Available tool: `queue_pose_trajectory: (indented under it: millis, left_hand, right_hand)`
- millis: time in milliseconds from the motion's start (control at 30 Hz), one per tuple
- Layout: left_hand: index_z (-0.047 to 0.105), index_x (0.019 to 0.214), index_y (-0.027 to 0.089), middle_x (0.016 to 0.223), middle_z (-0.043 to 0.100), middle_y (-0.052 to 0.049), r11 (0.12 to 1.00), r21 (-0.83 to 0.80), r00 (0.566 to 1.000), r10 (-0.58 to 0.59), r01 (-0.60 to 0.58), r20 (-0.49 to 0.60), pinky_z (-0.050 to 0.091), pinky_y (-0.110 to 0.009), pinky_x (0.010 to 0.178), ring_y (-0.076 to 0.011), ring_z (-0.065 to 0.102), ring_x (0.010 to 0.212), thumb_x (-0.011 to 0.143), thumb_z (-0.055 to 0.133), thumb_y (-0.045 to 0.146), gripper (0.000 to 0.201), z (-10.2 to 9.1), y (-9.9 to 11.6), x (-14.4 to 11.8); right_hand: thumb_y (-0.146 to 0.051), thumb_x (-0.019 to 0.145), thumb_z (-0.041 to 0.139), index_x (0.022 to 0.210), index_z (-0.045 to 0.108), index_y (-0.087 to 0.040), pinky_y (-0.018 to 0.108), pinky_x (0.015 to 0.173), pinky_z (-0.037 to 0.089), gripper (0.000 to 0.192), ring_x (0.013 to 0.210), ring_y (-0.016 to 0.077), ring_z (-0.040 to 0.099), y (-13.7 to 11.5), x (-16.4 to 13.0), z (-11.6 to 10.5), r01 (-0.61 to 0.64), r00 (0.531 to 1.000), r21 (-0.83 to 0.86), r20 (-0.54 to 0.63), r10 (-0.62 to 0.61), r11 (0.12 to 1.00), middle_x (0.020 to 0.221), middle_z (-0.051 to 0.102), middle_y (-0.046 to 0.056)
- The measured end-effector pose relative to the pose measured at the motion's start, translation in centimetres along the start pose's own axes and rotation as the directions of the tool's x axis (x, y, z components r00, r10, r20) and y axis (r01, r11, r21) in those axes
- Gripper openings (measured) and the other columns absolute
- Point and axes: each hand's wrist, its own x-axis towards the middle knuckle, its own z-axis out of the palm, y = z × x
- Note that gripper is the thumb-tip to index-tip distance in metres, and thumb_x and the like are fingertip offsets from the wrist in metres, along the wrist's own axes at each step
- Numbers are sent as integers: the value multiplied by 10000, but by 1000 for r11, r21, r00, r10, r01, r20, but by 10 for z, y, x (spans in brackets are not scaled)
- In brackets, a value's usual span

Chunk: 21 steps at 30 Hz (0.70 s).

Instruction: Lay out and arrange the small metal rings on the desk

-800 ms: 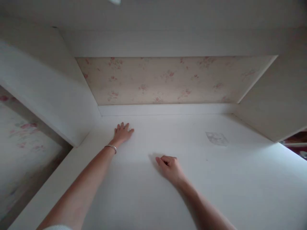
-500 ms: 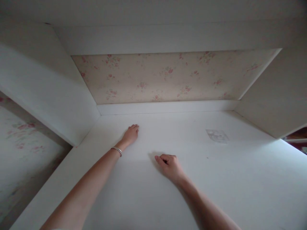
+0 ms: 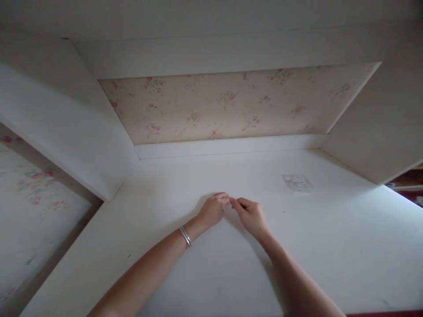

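Note:
My left hand, with a silver bangle at its wrist, is just above the white desktop. Its fingers are pressed together, and their tips meet those of my right hand. That hand is closed, thumb against curled fingers. Whatever lies between the fingertips, if anything, is too small to make out. To the right of my hands a small clear plastic bag lies flat on the desktop.
White side panels rise at the left and right. Behind is a low white strip below floral wallpaper. Small dark specks, one at the left and one near the bag, lie on the surface.
My left hand has moved right and toward me, meeting my right hand. The right hand has shifted slightly right and away. A dark speck now shows beside my left forearm.

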Motion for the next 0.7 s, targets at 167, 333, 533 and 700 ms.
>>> queue_pose_trajectory:
  millis: [167, 333, 533, 700]
  left_hand:
    - [694, 960, 197, 946, 655, -52, 996, 39, 996, -75, 76, -49, 461, -280, 839, -161, 593, 893, 824, 426, 41, 339, 2, -2, 2]
    - [702, 930, 188, 934, 678, -38, 971, -137, 965, -217, 197, -150, 482, -266, 814, -140, 615, 854, 815, 478, 75, 277, -2, -10, 5]
    - [662, 1054, 171, 1091, 675, -74, 820, -419, 870, -477, 390, -124, 487, -309, 866, -170, 634, 951, 826, 493, 147, 285, -20, -9, 2]
    - [634, 1103, 163, 1184, 635, -82, 756, -523, 884, -468, 394, -11, 432, -330, 976, -186, 584, 1089, 793, 526, 138, 329, -49, -7, -4]
  right_hand:
    - [-553, 831, 454, 613, 636, -162, 219, 484, 274, 483, 486, 98, 393, 3, 5, -9, -49, 998, 26, -34, 50, 998, 492, 445, -32]
    - [-557, 829, 452, 611, 632, -169, 221, 471, 265, 480, 477, 99, 386, 4, 5, -7, -66, 998, 38, -12, 66, 997, 481, 432, -35]
    - [-566, 826, 441, 603, 628, -170, 227, 484, 280, 491, 484, 109, 412, 7, 7, -6, -76, 997, 22, -6, 76, 997, 481, 467, -26]
    - [-560, 825, 451, 603, 624, -176, 227, 497, 283, 476, 497, 110, 428, 7, 6, -5, -92, 996, 21, 19, 92, 996, 489, 485, -29]
